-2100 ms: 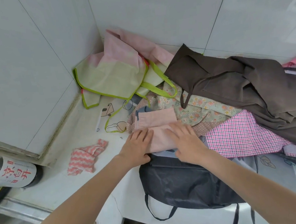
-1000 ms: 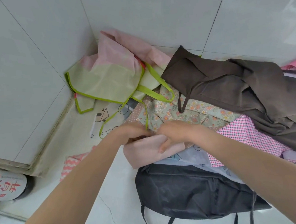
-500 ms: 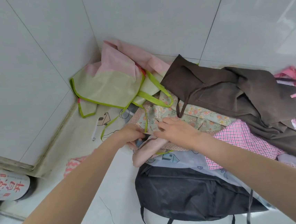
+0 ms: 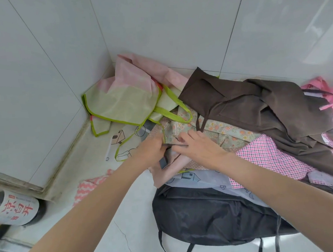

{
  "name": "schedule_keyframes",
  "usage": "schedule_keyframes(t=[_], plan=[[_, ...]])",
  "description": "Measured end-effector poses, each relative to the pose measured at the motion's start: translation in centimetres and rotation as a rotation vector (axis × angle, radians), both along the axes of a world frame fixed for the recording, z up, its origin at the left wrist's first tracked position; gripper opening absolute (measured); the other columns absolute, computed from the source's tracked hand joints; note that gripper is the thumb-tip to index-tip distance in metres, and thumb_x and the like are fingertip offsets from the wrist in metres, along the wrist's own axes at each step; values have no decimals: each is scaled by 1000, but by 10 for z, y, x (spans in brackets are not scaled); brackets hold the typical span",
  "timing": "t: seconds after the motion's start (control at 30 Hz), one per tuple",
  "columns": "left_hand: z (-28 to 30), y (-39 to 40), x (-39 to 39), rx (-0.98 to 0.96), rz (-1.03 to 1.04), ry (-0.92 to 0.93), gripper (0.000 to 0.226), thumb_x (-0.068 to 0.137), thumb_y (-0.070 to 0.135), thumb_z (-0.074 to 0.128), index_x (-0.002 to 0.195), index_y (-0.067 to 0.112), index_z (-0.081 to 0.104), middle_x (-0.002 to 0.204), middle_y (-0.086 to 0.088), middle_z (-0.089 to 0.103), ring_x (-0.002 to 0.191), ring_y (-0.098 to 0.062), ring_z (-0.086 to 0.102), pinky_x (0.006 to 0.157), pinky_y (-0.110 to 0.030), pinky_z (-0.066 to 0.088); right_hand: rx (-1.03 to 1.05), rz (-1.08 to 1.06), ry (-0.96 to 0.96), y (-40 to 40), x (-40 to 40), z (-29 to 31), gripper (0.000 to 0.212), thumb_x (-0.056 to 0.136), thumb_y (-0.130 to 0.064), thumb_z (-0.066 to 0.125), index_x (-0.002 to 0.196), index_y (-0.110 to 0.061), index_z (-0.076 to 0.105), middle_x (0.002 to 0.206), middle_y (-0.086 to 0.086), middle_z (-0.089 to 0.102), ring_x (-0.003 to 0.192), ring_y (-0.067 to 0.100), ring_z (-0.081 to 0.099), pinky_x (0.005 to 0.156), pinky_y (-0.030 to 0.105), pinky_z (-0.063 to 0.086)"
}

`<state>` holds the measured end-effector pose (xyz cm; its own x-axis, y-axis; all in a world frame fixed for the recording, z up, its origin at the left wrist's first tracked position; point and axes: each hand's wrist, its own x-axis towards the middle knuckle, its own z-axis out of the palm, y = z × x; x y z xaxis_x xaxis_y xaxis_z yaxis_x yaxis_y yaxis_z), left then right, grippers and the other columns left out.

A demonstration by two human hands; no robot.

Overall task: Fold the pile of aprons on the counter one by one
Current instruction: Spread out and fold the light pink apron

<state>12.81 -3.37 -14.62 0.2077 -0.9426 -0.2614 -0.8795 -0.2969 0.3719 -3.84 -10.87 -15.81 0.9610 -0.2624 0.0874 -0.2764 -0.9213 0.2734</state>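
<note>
While gripped, pink apron (image 4: 166, 172) crumpled

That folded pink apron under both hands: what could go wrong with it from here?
Two risks. The pink apron lies on the loose, uneven pile by the floral apron, so its folds may slip open under the left hand and right hand. The green strap running beside the left hand could snag.
</note>
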Motion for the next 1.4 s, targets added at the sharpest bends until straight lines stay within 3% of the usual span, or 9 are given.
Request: schedule_keyframes(t=[0.17,0.37,0.53,0.7,0.93,1.03,1.1,1.27,1.4], plan=[[10,3,-1,161,-168,106,32,102,24,35,72,17,46,73,-1,50,80,-22,49,66,-30,32,114,-83,92,4,1,3,46,40,6,80,80,-11,64,120,20,57,105,43,55,80,53,49],[18,-2,2,148,-89,499,31,101,19,40,74,15,55,84,-4,54,74,-9,49,75,-21,40,185,-192,159,-3,9,22,43,79,6,57,117,-13,59,148,11,22,135,35,18,101,49,34],[24,-6,9,-13,425,973,24,97,9,43,84,3,62,74,-5,56,68,-11,54,66,-19,46,91,8,-20,-12,5,28,44,31,2,83,69,-13,67,113,13,58,107,34,48,73,45,50],[29,-1,19,-43,551,1320,28,98,13,40,71,10,50,76,-6,56,68,-13,52,63,-21,41,141,110,-184,-13,2,32,47,33,7,80,72,-14,65,113,12,54,104,29,39,70,45,48],[34,-9,15,-281,830,1256,38,97,13,43,60,13,44,48,5,56,55,-11,52,49,-19,41,426,-96,-158,-18,3,37,27,61,9,71,80,-8,64,118,19,49,104,37,44,63,39,47],[38,-17,12,-310,626,886,37,91,11,52,55,11,47,56,-4,48,51,-15,45,43,-17,35,310,-158,-34,-19,9,42,34,70,7,65,101,-7,65,126,14,41,112,28,35,69,34,38],[41,-17,15,-182,428,623,31,86,19,65,62,13,46,58,-3,48,50,-13,46,44,-18,34,197,-73,-71,-19,10,44,41,45,5,79,82,-9,68,110,14,53,98,26,36,60,34,40],[37,-13,18,140,227,547,27,79,19,75,80,13,49,63,-6,53,44,-10,46,45,-20,37,1,40,-27,-15,7,41,33,36,-4,85,62,-13,67,102,13,60,94,28,39,57,35,45],[36,-19,14,161,92,207,32,81,23,71,107,10,58,88,-5,55,76,-18,54,59,-23,41,-3,15,9,-14,9,40,32,35,-7,90,57,-13,69,101,14,63,91,28,39,51,35,43]])
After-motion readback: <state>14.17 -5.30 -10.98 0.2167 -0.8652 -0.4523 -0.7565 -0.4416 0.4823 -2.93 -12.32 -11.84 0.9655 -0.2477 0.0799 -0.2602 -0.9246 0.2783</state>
